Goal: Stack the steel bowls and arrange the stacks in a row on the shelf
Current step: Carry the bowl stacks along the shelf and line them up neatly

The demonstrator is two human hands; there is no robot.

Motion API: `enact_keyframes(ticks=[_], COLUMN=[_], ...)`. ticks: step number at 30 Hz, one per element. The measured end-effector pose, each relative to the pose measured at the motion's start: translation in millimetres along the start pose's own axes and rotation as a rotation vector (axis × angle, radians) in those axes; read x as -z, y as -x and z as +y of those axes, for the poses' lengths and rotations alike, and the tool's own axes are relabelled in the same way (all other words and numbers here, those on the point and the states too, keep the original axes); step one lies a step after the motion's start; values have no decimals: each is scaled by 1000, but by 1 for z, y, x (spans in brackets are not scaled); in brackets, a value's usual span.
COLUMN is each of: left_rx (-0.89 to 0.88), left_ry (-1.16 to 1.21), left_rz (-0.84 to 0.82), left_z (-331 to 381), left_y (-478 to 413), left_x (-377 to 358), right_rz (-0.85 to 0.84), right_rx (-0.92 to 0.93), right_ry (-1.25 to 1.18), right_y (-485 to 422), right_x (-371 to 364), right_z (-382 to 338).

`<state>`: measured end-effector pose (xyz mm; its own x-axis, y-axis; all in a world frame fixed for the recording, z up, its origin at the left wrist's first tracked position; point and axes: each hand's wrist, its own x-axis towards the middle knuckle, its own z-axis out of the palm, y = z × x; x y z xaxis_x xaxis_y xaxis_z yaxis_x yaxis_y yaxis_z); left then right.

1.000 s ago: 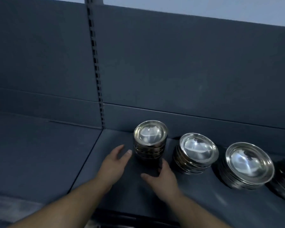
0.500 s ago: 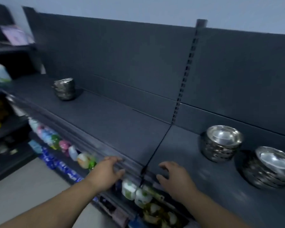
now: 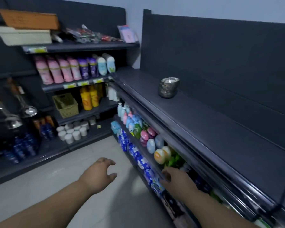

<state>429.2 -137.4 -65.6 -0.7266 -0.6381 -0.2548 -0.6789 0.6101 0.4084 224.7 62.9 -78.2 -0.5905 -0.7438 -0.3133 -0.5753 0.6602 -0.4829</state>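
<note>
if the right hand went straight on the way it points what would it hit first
Probably the blue flowered packets: the right hand points up-left at them. Depth is unclear, so it could pass in front. The bowl stack sits far off that line.

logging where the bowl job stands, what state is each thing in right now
left hand, fingers loosely curled, holds nothing, over the floor
right hand, fingers loosely curled, holds nothing, by the lower shelf's edge
stack of steel bowls, nested, standing on the top shelf, untouched
top shelf, bears that one stack near its far end
yellow basket, upright on a side shelf, contents unclear
</note>
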Motion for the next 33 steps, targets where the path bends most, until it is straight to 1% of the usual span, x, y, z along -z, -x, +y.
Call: enact_keyframes(ticks=[4, 9, 11, 14, 17, 21, 23, 26, 29, 31, 33], left_rx=[53, 97, 103, 108, 96, 6, -57, -143, -256, -346, -447], left_ry=[18, 24, 16, 11, 6, 33, 52, 85, 79, 89, 97], left_rz=[34, 62, 79, 92, 100, 114, 96, 63, 69, 65, 37], left_z=[-35, -53, -54, -49, -32, 2, 19, 43, 69, 84, 96], left_y=[-24, -82, -114, -170, -230, -309, -346, -399, -452, -486, -517], left_x=[15, 36, 45, 61, 82, 102, 107, 112, 117, 118, 117], right_rz=[-23, -23, -8, 22, 102, 200, 253, 332, 389, 425, 488], right_rx=[47, 98, 117, 152, 151, 81, 27, -79, -206, -295, -345], right_ry=[21, 16, 13, -67, -101, -115, -117, -131, -153, -195, -224], right_y=[-51, -125, -158, -211, -258, -309, -328, -348, -362, -369, -377], right_x=[-9, 0, 12, 42, 83, 133, 148, 162, 173, 179, 182], right_z=[-41, -72, -78, -83, -84, -72, -59, -38, -21, -16, -15])
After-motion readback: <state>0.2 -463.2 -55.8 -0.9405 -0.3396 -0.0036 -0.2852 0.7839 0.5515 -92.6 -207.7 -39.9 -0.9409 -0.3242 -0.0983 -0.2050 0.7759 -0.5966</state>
